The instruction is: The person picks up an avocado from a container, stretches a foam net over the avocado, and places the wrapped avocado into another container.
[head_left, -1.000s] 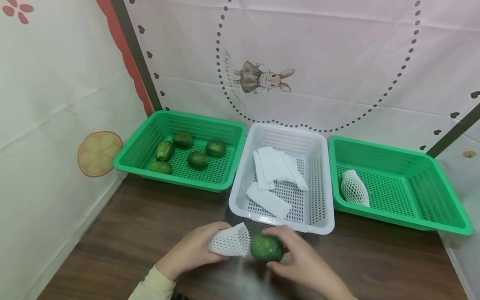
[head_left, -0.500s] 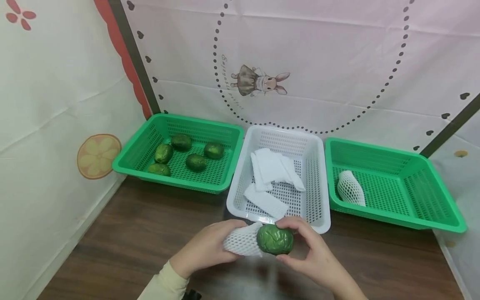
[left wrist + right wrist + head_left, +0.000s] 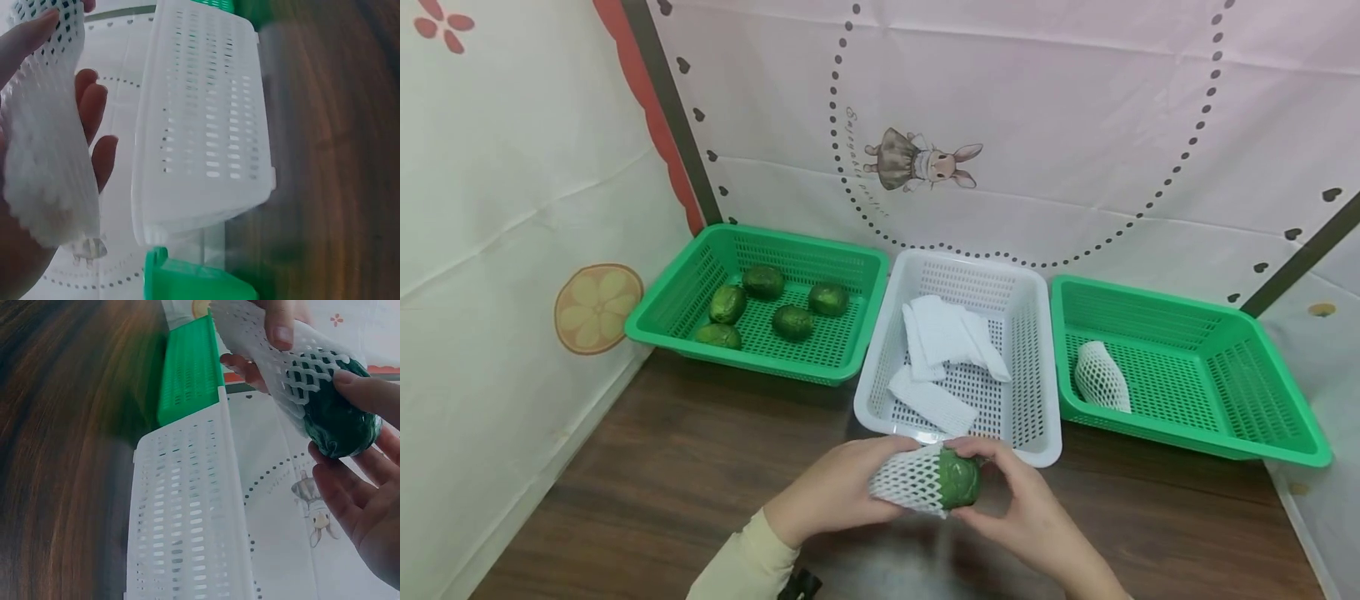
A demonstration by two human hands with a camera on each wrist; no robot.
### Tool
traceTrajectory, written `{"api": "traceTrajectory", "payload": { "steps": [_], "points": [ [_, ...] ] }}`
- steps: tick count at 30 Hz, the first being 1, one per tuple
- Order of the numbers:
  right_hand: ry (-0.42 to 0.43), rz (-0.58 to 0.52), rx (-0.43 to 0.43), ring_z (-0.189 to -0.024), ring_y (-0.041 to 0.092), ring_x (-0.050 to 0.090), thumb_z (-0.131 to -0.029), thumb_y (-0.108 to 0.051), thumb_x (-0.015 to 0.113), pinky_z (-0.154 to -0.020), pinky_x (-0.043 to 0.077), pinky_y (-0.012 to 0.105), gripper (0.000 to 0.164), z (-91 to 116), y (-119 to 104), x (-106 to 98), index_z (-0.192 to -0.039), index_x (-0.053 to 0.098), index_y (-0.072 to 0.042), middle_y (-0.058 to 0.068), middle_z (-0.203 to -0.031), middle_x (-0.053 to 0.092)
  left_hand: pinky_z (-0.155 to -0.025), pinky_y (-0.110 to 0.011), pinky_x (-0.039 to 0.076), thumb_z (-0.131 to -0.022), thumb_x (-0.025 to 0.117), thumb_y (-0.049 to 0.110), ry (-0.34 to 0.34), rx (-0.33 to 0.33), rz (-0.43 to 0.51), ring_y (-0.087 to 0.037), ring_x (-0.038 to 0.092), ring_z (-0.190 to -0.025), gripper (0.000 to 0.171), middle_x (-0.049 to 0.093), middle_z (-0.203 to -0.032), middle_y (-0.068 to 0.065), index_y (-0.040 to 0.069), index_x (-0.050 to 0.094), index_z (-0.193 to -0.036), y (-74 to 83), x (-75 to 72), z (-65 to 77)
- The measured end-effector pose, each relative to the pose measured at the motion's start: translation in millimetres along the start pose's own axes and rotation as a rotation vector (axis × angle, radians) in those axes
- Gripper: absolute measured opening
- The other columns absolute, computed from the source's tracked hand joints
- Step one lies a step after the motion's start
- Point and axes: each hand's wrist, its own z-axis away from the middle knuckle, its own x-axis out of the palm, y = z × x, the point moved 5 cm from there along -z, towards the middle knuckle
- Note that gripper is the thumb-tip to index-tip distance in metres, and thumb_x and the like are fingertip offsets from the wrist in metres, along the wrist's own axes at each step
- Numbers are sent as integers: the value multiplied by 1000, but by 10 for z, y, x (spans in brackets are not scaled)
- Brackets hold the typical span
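A white foam net sleeve [image 3: 907, 479] is gripped by my left hand [image 3: 842, 492], thumb and fingers wrapped round it. Partly inside the sleeve's right end sits a glossy, wrinkled dark green avocado [image 3: 960, 479]. My right hand [image 3: 1018, 508] pinches the bare end of this avocado between thumb and fingers. In the right wrist view the net's mesh stretches over about half of the avocado [image 3: 340, 422]. The left wrist view has the loose tail of the sleeve [image 3: 50, 150] hanging past the left palm.
A green basket [image 3: 760, 360] at left holds several avocados. Beyond the hands stands a white basket [image 3: 1052, 400] with flat foam sleeves [image 3: 951, 333]. A right-hand green basket [image 3: 1195, 433] contains one net-wrapped piece [image 3: 1102, 377]. All stand on a dark wooden table [image 3: 700, 450].
The avocado has come from beside the sleeve to its opening and now sits partly inside, the mesh drawn over it. Both hands have shifted slightly right.
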Motion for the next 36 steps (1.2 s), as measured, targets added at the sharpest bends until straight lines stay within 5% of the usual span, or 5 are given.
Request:
{"api": "traceTrajectory", "payload": {
  "steps": [7, 18, 25, 32, 36],
  "points": [
    [135, 36, 48, -99, 23, 42, -57, -3, 75, -75, 43, 25, 54, 8, 104, -90, -105, 50, -5, 12, -108, 43, -74, -24, 41, -63, 66, 46, 23, -14, -180, -1, 48, -87, 60, 53, -99, 12, 22, 45, -114, 50, -43, -157],
    [313, -229, 263, -88, 19, 54, -68, 3, 64, -68, 46, 31, 35, 90, 424, -181, -102, 55, 2, 12, -100, 50, -71, -28, 41, -61, 67, 44, 64, -28, -332, -6, 49, -84, 62, 53, -96, 10, 22, 44, -114, 81, -136, -364],
    [387, -294, 140, -86, 27, 54, -62, 5, 69, -64, 47, 29, 42, 188, 863, -158, -102, 55, 3, 17, -101, 49, -72, -29, 40, -60, 67, 47, 54, -20, -378, -6, 48, -89, 69, 53, -100, 7, 19, 40, -117, 129, -128, -527],
    [383, -348, 75, -89, 32, 51, -63, 11, 66, -67, 46, 35, 45, 385, 1586, -106, -105, 52, 6, 21, -105, 47, -69, -28, 36, -62, 64, 50, 52, 8, -414, -7, 46, -90, 68, 52, -102, 6, 17, 41, -117, 193, -106, -667],
    [410, -335, 72, -90, 31, 50, -62, 13, 65, -68, 46, 33, 45, 356, 1549, -156, -105, 52, 8, 22, -106, 47, -68, -28, 35, -63, 64, 51, 49, 36, -473, -8, 47, -89, 68, 52, -102, 5, 17, 41, -116, 221, -86, -747]
  ]
}}
